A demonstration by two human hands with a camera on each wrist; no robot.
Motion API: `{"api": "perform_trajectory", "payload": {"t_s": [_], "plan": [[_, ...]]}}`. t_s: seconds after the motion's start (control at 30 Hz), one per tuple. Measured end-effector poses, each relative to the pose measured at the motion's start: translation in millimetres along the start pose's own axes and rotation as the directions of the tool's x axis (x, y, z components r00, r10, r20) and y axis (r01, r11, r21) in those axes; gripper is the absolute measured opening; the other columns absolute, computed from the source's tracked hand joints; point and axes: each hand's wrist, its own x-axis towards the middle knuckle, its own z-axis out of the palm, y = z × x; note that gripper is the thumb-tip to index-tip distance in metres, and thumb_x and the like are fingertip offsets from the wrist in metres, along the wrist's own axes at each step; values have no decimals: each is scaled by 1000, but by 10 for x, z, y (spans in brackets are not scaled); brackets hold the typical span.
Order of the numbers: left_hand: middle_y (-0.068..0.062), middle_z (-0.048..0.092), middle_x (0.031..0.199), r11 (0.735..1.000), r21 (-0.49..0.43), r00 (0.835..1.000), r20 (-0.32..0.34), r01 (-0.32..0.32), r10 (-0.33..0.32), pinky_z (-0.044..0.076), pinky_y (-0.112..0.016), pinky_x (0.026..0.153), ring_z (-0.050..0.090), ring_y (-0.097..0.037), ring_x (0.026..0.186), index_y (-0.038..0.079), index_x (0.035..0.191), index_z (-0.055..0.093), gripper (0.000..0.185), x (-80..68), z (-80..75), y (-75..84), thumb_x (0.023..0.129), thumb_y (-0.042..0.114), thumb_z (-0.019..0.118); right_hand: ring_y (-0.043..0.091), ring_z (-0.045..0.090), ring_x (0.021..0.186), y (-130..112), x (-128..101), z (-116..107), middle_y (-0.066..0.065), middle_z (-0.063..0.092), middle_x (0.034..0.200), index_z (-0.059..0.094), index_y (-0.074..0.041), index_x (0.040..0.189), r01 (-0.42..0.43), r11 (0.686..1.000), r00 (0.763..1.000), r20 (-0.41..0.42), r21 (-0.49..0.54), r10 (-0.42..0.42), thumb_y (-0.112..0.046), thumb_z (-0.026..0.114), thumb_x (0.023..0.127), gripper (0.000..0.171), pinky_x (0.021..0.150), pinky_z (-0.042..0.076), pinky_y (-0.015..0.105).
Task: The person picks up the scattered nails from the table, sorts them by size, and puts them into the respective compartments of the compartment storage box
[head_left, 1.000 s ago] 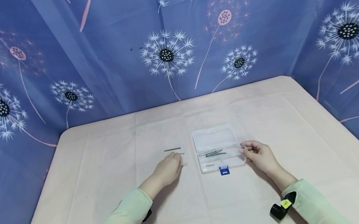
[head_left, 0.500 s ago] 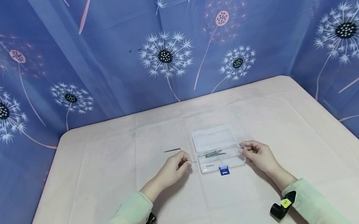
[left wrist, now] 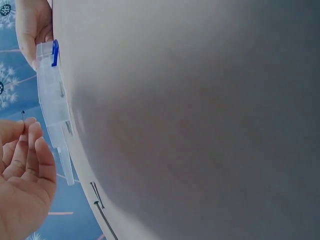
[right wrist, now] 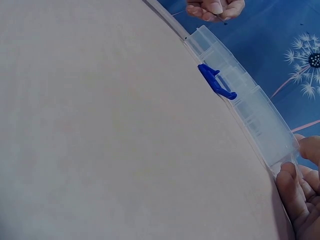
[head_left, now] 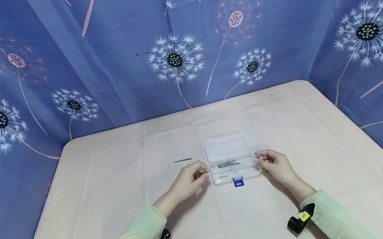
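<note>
From the head view, your left hand (head_left: 188, 180) pinches a thin metal nail (head_left: 205, 173) just left of the clear plastic box with a blue latch (head_left: 232, 158), open on the beige counter (head_left: 110, 185); your right hand (head_left: 274, 163) grips its right end. The left wrist view shows loose nails (left wrist: 100, 202) lying on the counter. In the right wrist view, your fingers (right wrist: 292, 187) clasp the box's end.

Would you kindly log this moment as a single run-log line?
left hand: pinches nail beside open clear box | right hand: holds box's right end | one nail on table

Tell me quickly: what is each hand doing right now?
Left hand: pinching a nail.
Right hand: fingertips holding the plastic box at its side.
</note>
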Motion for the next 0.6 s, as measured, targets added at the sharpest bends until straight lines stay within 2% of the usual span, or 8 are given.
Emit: {"api": "perform_trajectory", "payload": {"t_s": [0.1, 0.3, 0.47, 0.6], "plan": [[-6, 68, 88, 1000, 15, 1000, -1, 9, -9, 52, -22, 76, 61, -12, 80, 2, 97, 62, 10, 32, 26, 28, 88, 3, 61, 1, 51, 64, 5, -1, -1, 0, 56, 82, 57, 11, 114, -6, 1000, 1000, 3, -5, 6, -4, 61, 89, 29, 56, 48, 14], [-6, 67, 88, 999, 33, 1000, 8, 23, -24, 52, -21, 73, 60, -13, 78, 0, 98, 62, 11, 117, 76, 83, 87, 4, 62, 1, 51, 65, -22, -12, -7, 2, 56, 84, 57, 10, 117, -23, 1000, 1000, 10, -6, 23, -8, 62, 90, 32, 57, 48, 14], [-5, 67, 89, 996, 93, 999, 26, 16, -19, 52, -22, 76, 61, -13, 80, 2, 98, 62, 11, 187, 111, 102, 88, 4, 62, 2, 51, 65, -24, -14, -8, 3, 57, 85, 58, 9, 116, -19, 1000, 1000, 10, -11, 19, -7, 61, 91, 30, 57, 48, 14], [-6, 66, 90, 993, 115, 998, 57, 22, -29, 52, -19, 73, 60, -10, 72, 2, 99, 61, 12, 226, 139, 101, 88, 4, 62, 2, 51, 65, -17, -9, -11, 2, 57, 84, 58, 10, 115, -10, 1000, 1000, 7, -18, 10, -6, 61, 90, 29, 56, 48, 14]]}}
